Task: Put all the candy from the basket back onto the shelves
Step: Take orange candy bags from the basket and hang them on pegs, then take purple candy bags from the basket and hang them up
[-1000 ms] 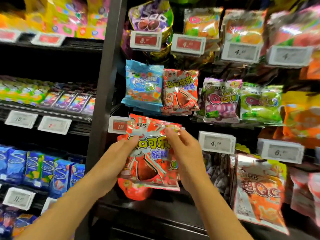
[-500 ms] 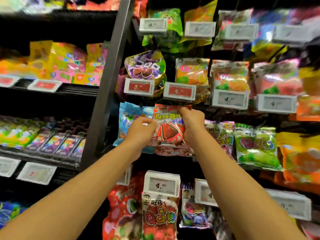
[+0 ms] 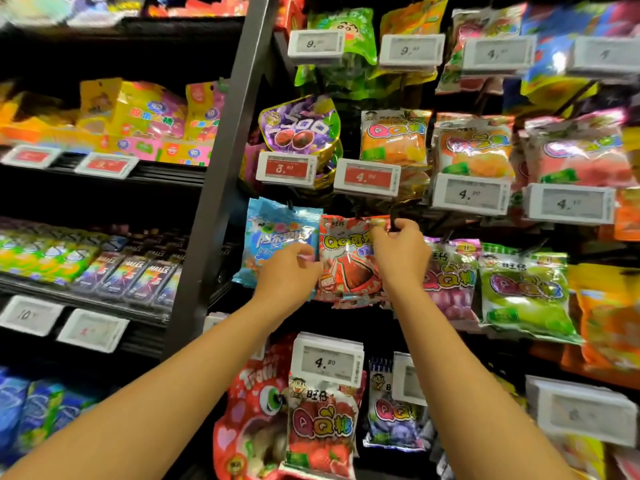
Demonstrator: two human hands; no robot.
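While both hands pinch glossy red cola-candy bag (image 3: 346, 265), left hand (image 3: 287, 271) low, right hand (image 3: 398, 254) at top: hanging step; next, thread hole onto black peg hook (image 3: 393, 220).

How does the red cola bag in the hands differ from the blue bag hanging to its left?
The red cola bag is red-orange with a dark bottle picture; the blue bag is light blue with white lettering. The right hand pinches the red bag's top at the peg, the left hand at its lower edge; the blue bag hangs unheld. Both are glossy packets in one row.
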